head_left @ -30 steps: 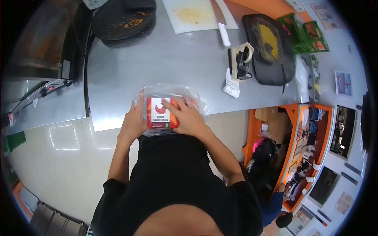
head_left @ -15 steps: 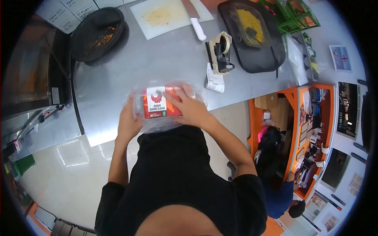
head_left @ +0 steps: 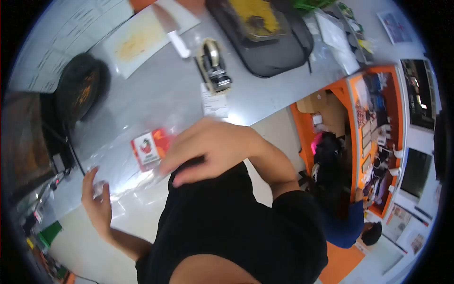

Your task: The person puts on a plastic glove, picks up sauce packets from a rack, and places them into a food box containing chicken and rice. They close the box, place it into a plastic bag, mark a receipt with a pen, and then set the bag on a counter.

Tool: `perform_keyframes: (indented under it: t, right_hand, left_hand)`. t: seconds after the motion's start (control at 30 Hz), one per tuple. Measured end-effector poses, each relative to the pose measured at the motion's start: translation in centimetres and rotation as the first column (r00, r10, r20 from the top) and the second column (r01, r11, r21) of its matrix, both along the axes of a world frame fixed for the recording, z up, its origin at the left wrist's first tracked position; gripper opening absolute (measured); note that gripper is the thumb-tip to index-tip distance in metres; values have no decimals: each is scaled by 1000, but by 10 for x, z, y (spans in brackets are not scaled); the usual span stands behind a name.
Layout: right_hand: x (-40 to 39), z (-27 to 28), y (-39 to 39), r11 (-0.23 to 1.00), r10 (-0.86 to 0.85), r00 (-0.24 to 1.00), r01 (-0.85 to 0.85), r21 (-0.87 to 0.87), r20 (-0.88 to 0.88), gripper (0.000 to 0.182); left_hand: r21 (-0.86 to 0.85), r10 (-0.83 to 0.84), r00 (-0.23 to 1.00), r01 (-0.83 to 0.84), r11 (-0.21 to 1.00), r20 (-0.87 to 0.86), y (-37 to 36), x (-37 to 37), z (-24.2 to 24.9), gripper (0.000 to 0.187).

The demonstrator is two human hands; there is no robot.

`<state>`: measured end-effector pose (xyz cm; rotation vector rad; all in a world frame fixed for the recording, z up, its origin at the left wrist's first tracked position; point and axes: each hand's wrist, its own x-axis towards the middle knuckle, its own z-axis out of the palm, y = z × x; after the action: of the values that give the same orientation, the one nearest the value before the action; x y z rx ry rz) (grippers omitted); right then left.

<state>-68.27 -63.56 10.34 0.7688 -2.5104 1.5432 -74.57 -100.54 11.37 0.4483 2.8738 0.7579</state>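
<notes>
A red box with a white label (head_left: pixel 146 150) lies at the front of the steel counter, inside or under a clear plastic bag (head_left: pixel 125 182). The film spreads from the box toward my left hand (head_left: pixel 98 206). Clear film bunches between that hand's thumb and fingers, which appear to hold it at the counter's left front edge. My right hand (head_left: pixel 215 146) is just right of the box, blurred by motion. Its thumb is apart from its bent fingers, with nothing visible between them. The hand covers part of the box's right side.
Behind stand a tape dispenser (head_left: pixel 215 66) with a receipt (head_left: pixel 215 103), a cutting board (head_left: pixel 135 45) with a knife (head_left: pixel 178 43), a dark pan (head_left: pixel 78 87), and a black tray (head_left: pixel 269 61) bearing a yellow-filled container (head_left: pixel 257 18). A person (head_left: pixel 347 225) is by the orange shelf (head_left: pixel 352 97).
My left hand has moved left and toward me, and the film now stretches that way. My right hand has come off the box's top. The view has turned, and the box appears further left.
</notes>
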Motion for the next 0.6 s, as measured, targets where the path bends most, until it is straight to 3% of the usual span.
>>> perform_keyframes:
  t: [0.03,0.07,0.1,0.13,0.17,0.2,0.23,0.27,0.3,0.33,0.37,0.4,0.5,0.53,0.57,0.6]
  right_hand:
    - [8,-14,27,954,-49,999,52,-294,15,19]
    - [19,-45,67,862,-449,893,426,-274,-21,9]
    - [32,-68,109,573,-815,576,817,-69,55,13]
    - [41,-99,161,285,-946,297,953,-103,127,15]
    - [51,-125,216,4,-998,6,999,33,-56,18]
    - [70,-169,288,-166,-964,-114,964,206,-242,27]
    - [82,-203,344,-253,-916,-127,919,302,-379,42]
    - [90,-232,386,-398,-830,-141,827,397,-539,56]
    - [89,-239,399,-464,-837,-153,707,534,-525,61]
    - [93,-240,415,-320,-920,-34,643,696,-391,59]
    - [96,-263,431,-324,-887,24,680,658,-462,52]
    - [93,-252,428,-205,-949,45,665,718,-312,40]
    - [97,-264,434,-202,-946,50,680,705,-320,34]
    - [107,-267,439,-120,-950,136,673,730,-282,32]
    - [114,-259,432,-114,-951,143,661,742,-273,32]
    - [122,-249,424,-67,-987,64,658,750,-144,32]
  left_hand:
    - [71,166,984,-162,984,-67,9,11,4,46]
    - [-17,62,903,-76,997,-426,22,18,8,40]
    - [145,57,922,-1,989,-383,30,32,-1,36]
    - [296,52,940,54,954,-337,41,51,-9,31]
    - [479,-138,986,167,862,-95,82,68,-5,24]
    - [441,-415,910,376,815,-9,127,68,-5,29]
    - [442,-511,858,441,781,48,181,67,-12,37]
    - [496,-520,832,375,783,192,219,69,-39,42]
    - [482,-576,800,443,756,167,245,67,-84,53]
    - [358,-568,822,517,778,47,265,64,-121,56]
    - [152,-546,838,539,829,8,275,62,-151,56]
    - [-57,-543,839,541,839,-42,278,60,-172,56]
    - [-141,-560,822,546,826,-101,268,63,-202,53]
    - [-142,-561,825,548,825,-75,265,70,-206,53]
    - [5,-432,897,434,901,-98,266,74,-210,50]
    - [153,-288,952,302,941,-103,266,79,-212,48]
